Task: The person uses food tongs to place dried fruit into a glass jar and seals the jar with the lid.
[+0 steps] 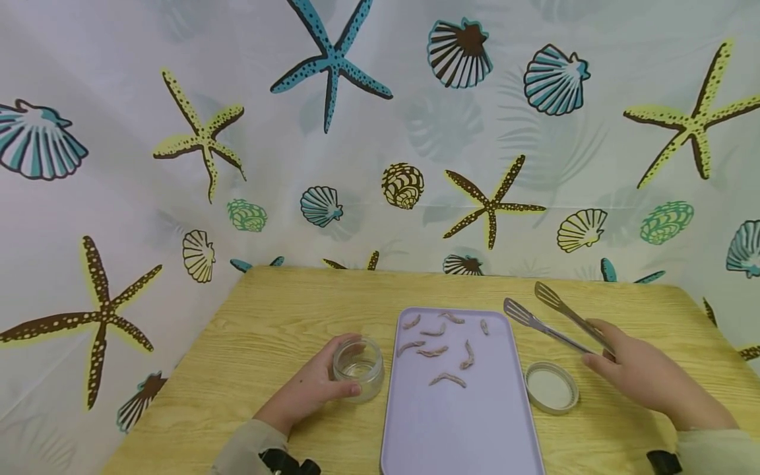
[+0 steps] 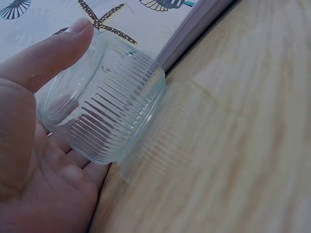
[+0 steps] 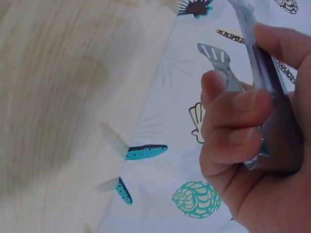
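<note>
My left hand (image 1: pixel 320 377) grips a clear glass jar (image 1: pixel 369 389) that has no lid on it, thumb on the near side and fingers round the far side. Ribbed glass shows on the jar (image 2: pixel 116 107) in the left wrist view, close against the wooden tabletop. In my right hand (image 1: pixel 644 373) is a pair of metal tongs (image 1: pixel 558 330) with slotted ends, which are spread apart and point to the far left. Several small brownish, shrivelled strips (image 1: pixel 432 351) lie scattered over the far half of a lilac tray (image 1: pixel 457 429) between the hands.
A round lid (image 1: pixel 552 388), its hollow side up, lies right of the tray, below the tongs. All this is on a wooden table (image 1: pixel 297 303). Behind it hangs a white cloth (image 1: pixel 380 244) printed with shells and starfish.
</note>
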Tool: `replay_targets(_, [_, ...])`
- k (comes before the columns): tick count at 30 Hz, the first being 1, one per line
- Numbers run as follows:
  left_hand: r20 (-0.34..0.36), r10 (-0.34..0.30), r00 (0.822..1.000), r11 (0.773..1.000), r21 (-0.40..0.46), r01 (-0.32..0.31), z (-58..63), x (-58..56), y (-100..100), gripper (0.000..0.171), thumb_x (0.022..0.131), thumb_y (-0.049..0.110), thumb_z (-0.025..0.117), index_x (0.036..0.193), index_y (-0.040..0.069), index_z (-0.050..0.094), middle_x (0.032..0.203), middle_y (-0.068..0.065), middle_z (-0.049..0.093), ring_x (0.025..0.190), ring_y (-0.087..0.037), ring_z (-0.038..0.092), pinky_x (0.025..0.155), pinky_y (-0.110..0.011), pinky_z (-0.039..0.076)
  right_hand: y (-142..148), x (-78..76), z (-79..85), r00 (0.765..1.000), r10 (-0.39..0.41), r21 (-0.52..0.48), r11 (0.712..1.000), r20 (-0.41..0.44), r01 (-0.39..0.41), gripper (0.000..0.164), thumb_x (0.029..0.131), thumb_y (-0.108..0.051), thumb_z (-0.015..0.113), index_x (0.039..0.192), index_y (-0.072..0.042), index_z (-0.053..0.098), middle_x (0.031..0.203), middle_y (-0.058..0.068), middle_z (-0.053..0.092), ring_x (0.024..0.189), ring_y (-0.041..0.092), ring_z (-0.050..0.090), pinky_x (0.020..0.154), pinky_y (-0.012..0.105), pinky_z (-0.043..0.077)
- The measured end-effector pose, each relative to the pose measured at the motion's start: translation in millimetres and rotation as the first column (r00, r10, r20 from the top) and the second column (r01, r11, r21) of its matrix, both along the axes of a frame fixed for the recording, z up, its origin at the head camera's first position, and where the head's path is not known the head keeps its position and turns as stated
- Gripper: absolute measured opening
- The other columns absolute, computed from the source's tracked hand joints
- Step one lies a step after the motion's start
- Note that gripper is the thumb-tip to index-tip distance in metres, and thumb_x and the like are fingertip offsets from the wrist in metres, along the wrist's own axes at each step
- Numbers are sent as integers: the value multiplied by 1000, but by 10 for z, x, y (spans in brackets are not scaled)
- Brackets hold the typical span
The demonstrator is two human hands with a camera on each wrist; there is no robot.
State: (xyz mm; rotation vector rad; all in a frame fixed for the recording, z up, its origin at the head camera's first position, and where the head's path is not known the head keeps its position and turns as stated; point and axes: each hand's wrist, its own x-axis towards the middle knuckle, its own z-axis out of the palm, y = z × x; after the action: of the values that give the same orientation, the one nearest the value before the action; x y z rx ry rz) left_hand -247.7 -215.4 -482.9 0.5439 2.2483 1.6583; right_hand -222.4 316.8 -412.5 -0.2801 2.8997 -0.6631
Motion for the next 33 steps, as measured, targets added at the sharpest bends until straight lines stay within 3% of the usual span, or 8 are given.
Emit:
replay_targets(4, [0, 0, 1000, 1000, 0, 0, 7, 10, 5, 85, 90, 23, 80, 157, 14, 29, 155, -7, 42, 142, -28, 38, 115, -54, 26, -132, 1, 46, 1000, 22, -41, 999, -17, -22, 70, 101, -37, 62, 151, 2, 32, 104, 14, 66, 76, 23, 60, 61, 41, 48])
replay_targets(7, [2, 2, 1000, 1000, -3, -2, 10, 16, 7, 85, 90, 24, 80, 157, 14, 28, 155, -7, 42, 142, -28, 38, 115, -54, 25, -227, -5, 81, 999, 46, -75, 996, -23, -48, 65, 101, -33, 62, 150, 0, 34, 101, 6, 64, 67, 18, 51, 57, 36, 42])
replay_targets(16, [5, -3, 1000, 1000, 5, 3, -11, 11, -4, 82, 91, 23, 79, 156, 17, 30, 155, -7, 42, 142, -28, 38, 115, -52, 27, -428, -64, 104, 985, 137, -37, 989, -104, -141, 55, 101, -31, 64, 149, -11, 47, 106, -1, 67, 70, 12, 52, 61, 34, 41])
replay_targets(24, [7, -4, 1000, 1000, 6, 4, -20, 13, -8, 83, 90, 23, 80, 156, 15, 30, 155, -7, 42, 141, -28, 40, 114, -51, 27, -560, -112, 82, 975, 171, 9, 985, -142, -172, 51, 101, -36, 64, 147, -17, 55, 108, -7, 72, 88, 13, 61, 75, 41, 48])
replay_targets(31, [3, -8, 1000, 1000, -1, 8, -22, -5, -16, 82, 90, 24, 80, 156, 17, 31, 154, -6, 43, 140, -27, 40, 114, -52, 28, -662, -186, 94, 970, 180, 48, 984, -165, -174, 46, 100, -32, 66, 143, -20, 60, 102, -4, 74, 71, 10, 56, 65, 38, 44])
replay_targets(33, [-5, -13, 1000, 1000, 1, 13, -21, -8, -17, 82, 91, 24, 79, 156, 16, 31, 154, -6, 43, 140, -27, 41, 114, -53, 28, -688, -211, 91, 965, 188, 64, 982, -182, -179, 45, 99, -31, 66, 143, -19, 61, 103, -3, 74, 75, 10, 59, 67, 40, 47])
